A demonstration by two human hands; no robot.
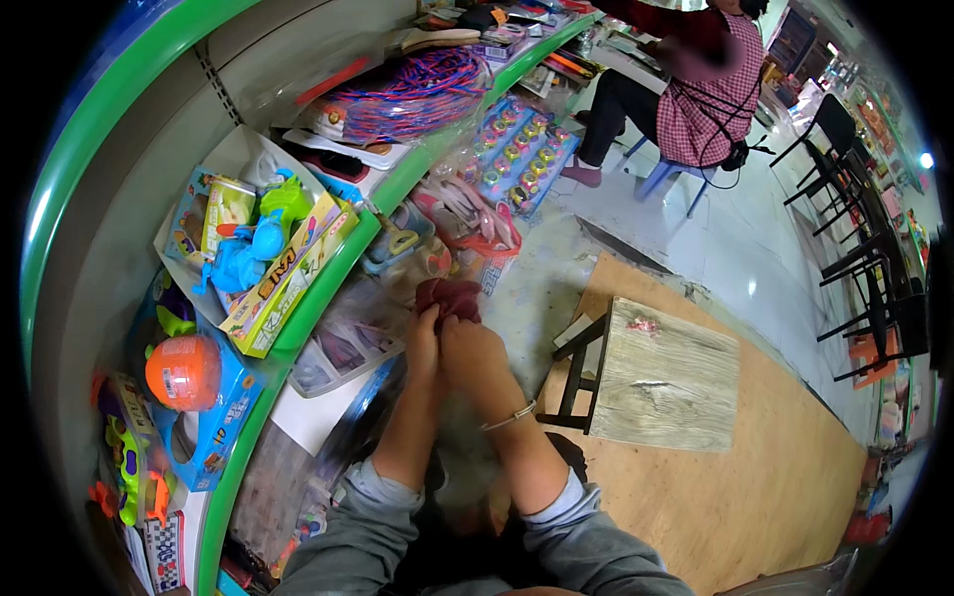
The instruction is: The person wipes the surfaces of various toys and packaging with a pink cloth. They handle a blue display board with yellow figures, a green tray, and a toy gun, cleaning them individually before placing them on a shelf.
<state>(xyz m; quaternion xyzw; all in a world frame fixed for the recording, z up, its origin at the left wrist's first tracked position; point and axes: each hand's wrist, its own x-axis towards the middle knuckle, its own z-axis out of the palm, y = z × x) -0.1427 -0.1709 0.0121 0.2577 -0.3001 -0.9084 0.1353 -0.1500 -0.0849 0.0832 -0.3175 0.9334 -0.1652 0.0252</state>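
Both my hands are together around a crumpled dark red cloth, held out in front of me above the floor. My left hand grips the cloth's left side, thumb upward. My right hand, with a bracelet at the wrist, is closed on its lower right part. Part of the cloth is hidden by my fingers. Just beyond it stands a clear container with scissors in it. A compartmented plastic box lies to the left of my hands, below the shelf edge.
Green-edged shelves curve along my left, bearing a box of toys, an orange round container and bundled red-and-blue cord. A wooden-topped stool stands at my right. Farther off, a person sits on a blue stool.
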